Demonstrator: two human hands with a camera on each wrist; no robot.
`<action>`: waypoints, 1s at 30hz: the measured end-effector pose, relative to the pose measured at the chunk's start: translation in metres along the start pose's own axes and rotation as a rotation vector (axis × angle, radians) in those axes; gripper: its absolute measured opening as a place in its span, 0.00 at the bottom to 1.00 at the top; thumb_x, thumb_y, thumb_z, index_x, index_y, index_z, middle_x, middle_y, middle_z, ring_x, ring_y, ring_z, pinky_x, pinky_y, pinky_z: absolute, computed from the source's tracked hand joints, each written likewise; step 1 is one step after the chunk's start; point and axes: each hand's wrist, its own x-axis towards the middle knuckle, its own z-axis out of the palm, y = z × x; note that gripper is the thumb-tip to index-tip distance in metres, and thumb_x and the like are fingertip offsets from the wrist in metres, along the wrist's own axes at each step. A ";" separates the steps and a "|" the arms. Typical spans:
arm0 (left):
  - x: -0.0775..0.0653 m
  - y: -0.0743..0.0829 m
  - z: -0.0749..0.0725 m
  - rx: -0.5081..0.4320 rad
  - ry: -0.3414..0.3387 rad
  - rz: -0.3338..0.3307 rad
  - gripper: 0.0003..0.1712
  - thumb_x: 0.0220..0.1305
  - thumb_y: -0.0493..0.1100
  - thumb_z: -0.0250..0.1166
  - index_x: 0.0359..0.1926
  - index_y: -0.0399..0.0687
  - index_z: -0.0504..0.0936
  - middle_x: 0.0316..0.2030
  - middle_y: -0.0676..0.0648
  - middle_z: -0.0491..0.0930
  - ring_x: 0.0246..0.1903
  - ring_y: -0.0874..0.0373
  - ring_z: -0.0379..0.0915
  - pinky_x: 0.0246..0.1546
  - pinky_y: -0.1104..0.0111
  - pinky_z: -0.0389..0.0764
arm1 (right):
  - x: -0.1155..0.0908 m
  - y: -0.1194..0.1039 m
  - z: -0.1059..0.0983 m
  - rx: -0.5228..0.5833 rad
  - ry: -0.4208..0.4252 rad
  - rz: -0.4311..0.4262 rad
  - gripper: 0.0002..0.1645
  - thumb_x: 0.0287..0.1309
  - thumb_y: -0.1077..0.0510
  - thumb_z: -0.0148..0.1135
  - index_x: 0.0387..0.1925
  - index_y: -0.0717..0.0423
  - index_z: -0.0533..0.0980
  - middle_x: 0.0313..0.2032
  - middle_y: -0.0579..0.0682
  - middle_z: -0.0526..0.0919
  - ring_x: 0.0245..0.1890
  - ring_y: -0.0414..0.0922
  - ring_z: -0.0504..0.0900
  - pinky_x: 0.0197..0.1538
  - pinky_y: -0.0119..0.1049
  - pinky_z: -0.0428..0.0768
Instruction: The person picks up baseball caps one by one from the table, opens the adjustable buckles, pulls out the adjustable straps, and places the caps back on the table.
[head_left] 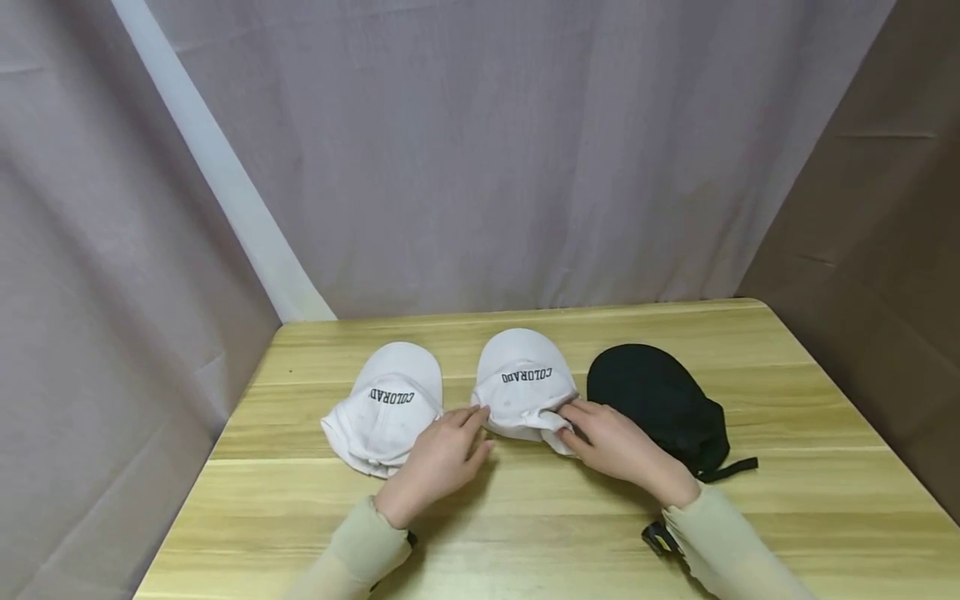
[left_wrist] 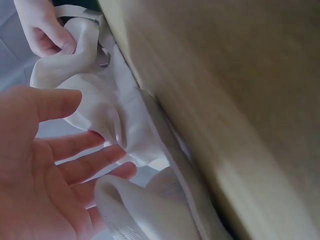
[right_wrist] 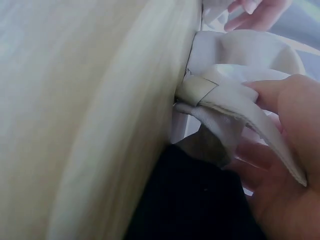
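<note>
The middle white baseball cap (head_left: 521,350) lies on the table, brim facing the far side, dark COLORADO lettering on its front. My right hand (head_left: 618,446) pinches the cap's back right edge, where the fabric is bunched. In the right wrist view a strap (right_wrist: 235,102) with a metal buckle hangs between thumb and fingers. On the cap's left side my left hand (head_left: 442,457) has its fingertips at the edge, fingers fairly straight and spread in the left wrist view. That hand partly overlaps a second white cap (head_left: 386,417) with matching lettering.
Right of the middle cap, close by my right hand, lies a black cap (head_left: 652,392) with its strap (head_left: 731,469) trailing on the wood. All three caps stand in a row on the wooden table (head_left: 525,542). A grey curtain (head_left: 480,167) hangs behind the table's far edge.
</note>
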 end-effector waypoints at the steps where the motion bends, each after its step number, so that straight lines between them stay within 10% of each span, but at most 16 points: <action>1: 0.000 0.000 0.000 -0.001 0.000 0.001 0.30 0.71 0.51 0.62 0.67 0.40 0.73 0.61 0.38 0.77 0.60 0.44 0.74 0.61 0.52 0.73 | 0.000 0.000 0.001 0.002 -0.006 0.003 0.05 0.66 0.58 0.65 0.42 0.50 0.78 0.35 0.38 0.75 0.32 0.36 0.74 0.36 0.36 0.75; 17: -0.008 0.013 -0.018 0.011 0.132 -0.078 0.18 0.70 0.50 0.63 0.52 0.43 0.79 0.42 0.44 0.85 0.37 0.48 0.81 0.33 0.56 0.81 | 0.001 -0.011 -0.014 0.053 0.155 0.027 0.07 0.72 0.56 0.59 0.35 0.44 0.73 0.22 0.35 0.66 0.22 0.35 0.68 0.27 0.32 0.68; 30: -0.001 0.037 -0.032 0.011 0.198 0.117 0.19 0.72 0.49 0.63 0.57 0.46 0.78 0.48 0.47 0.84 0.46 0.53 0.80 0.45 0.60 0.82 | 0.024 -0.033 -0.053 0.262 0.225 0.033 0.08 0.77 0.55 0.52 0.37 0.47 0.74 0.18 0.37 0.64 0.17 0.34 0.64 0.24 0.32 0.67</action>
